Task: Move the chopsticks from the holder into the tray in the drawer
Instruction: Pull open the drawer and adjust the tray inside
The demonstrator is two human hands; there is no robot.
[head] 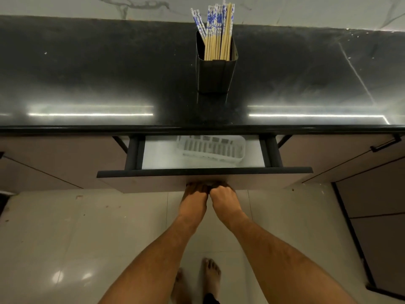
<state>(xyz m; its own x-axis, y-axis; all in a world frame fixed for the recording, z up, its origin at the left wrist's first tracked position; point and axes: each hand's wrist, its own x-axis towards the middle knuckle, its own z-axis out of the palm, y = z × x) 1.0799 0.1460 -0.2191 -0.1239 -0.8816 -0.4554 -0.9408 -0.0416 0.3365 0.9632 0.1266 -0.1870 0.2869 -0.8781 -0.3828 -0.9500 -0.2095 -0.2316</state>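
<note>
Two curled hands — left hand (196,192), right hand (221,193) — on drawer (203,172) front under glossy black counter (87,73).

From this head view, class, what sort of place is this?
Most likely a home kitchen: chopsticks in a holder on a dark countertop, with a slotted tray inside the open drawer.

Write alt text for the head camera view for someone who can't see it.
Both hands, the left hand and right hand, grip the underside of a partly open dark-fronted drawer holding a white slotted plastic tray. On the black stone countertop above stands a dark rectangular holder full of bamboo chopsticks with blue-and-white tops.
</note>
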